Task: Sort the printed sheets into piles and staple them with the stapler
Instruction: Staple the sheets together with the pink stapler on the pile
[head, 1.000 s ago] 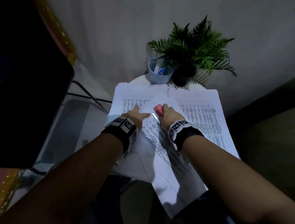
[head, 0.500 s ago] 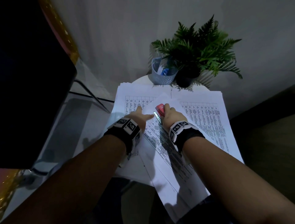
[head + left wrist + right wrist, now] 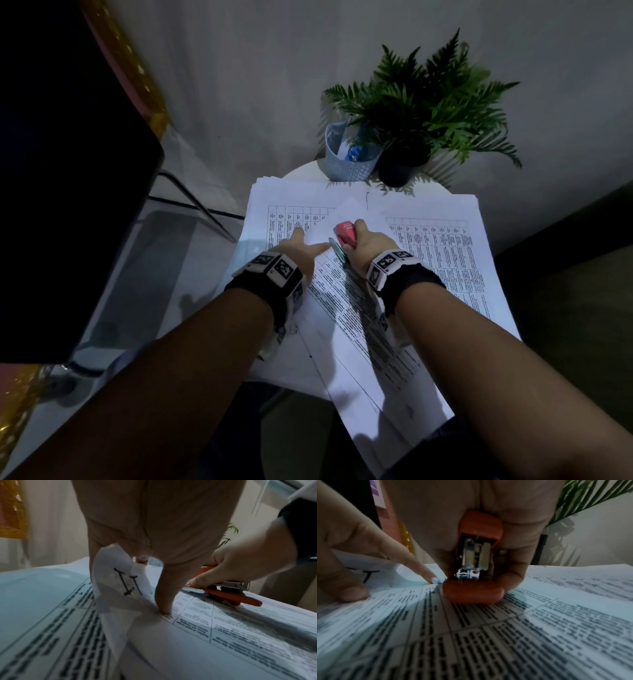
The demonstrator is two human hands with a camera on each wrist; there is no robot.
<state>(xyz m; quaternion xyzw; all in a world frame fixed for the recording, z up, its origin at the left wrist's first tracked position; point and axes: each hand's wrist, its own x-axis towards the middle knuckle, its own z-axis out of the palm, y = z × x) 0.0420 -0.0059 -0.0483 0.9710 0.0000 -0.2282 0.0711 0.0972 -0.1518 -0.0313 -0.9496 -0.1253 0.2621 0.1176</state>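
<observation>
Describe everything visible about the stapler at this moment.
The stapler is small, with an orange-red plastic cap and base and a shiny metal magazine between them. It sits on the angled printed sheets near their far corner, nose pointing away from the person. The right hand grips it from above, fingers curled over the cap and down both sides. The left hand presses the paper just beside it without touching it. Whether paper lies between cap and base cannot be told.

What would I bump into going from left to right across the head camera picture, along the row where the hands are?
Left pile of printed sheets → left hand → stapler → right hand → right pile of printed sheets.
</observation>
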